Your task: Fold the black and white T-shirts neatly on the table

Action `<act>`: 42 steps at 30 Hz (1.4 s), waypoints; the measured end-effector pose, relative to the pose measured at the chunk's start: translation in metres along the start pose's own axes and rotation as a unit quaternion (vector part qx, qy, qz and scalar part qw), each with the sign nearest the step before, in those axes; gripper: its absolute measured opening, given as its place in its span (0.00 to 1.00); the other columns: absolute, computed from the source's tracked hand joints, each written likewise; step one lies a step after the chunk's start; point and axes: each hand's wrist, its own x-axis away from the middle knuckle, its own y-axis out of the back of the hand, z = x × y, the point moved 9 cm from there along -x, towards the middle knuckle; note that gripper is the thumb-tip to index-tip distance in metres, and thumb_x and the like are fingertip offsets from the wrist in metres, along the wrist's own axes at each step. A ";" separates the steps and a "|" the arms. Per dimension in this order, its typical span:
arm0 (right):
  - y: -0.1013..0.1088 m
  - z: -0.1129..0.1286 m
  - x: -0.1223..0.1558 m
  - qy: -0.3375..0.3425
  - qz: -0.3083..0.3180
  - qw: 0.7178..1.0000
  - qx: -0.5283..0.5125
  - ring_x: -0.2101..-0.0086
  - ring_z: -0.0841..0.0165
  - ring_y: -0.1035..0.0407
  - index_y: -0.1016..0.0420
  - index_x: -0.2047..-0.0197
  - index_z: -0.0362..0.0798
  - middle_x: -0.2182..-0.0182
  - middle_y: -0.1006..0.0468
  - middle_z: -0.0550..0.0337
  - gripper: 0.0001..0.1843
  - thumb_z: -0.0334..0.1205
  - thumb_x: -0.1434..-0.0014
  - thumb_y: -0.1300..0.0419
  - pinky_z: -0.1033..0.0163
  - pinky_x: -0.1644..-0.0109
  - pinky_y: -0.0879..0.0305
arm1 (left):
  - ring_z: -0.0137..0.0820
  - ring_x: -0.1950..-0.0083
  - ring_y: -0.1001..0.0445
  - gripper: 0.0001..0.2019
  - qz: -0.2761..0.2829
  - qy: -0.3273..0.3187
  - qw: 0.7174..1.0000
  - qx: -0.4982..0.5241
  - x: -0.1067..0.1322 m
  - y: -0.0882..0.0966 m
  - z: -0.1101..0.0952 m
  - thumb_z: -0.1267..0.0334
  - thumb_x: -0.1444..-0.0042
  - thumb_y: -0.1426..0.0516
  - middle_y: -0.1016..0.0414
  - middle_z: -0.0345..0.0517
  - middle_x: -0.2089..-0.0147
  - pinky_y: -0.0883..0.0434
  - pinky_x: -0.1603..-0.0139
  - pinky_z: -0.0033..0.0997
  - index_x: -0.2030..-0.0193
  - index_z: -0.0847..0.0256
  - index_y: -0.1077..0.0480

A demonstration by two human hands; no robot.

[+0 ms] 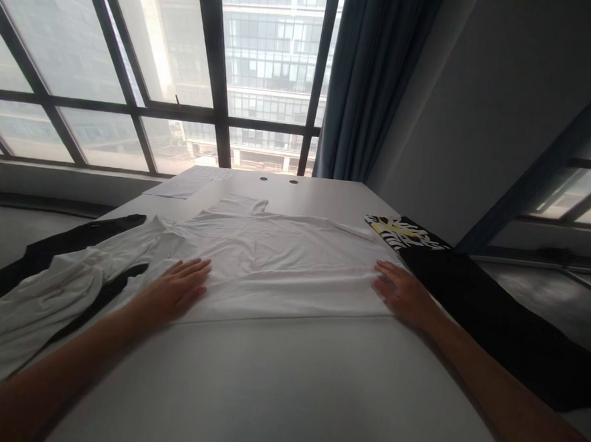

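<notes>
A white T-shirt [294, 247] lies spread sideways across the white table [275, 386], with one sleeve pointing toward the window. Its near part forms a long flat strip with a straight edge facing me, and some creases run through the middle. My left hand [178, 287] rests flat on the shirt's left part, fingers stretched out. On the right, my right hand [399, 291] lies at the shirt's right end with its fingers extended and slightly apart. Neither hand grips the cloth.
Rumpled white clothing [71, 281] and dark cloth [89, 232] hang over the table's left side. At the right edge lies a black garment [481, 299] with a white and yellow print. Papers [188, 182] sit at the far left, below the windows. A blue curtain [364, 85] hangs behind.
</notes>
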 end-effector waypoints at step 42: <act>-0.002 0.019 0.019 -0.004 0.251 0.946 -0.206 0.32 0.46 0.43 0.15 0.50 0.55 0.31 0.36 0.51 0.32 0.65 0.53 0.30 0.42 0.30 0.45 | 0.48 0.29 0.35 0.19 0.094 -0.103 0.977 0.160 0.014 0.001 -0.041 0.44 0.39 0.38 0.28 0.49 0.33 0.32 0.32 0.49 0.47 0.49 0.19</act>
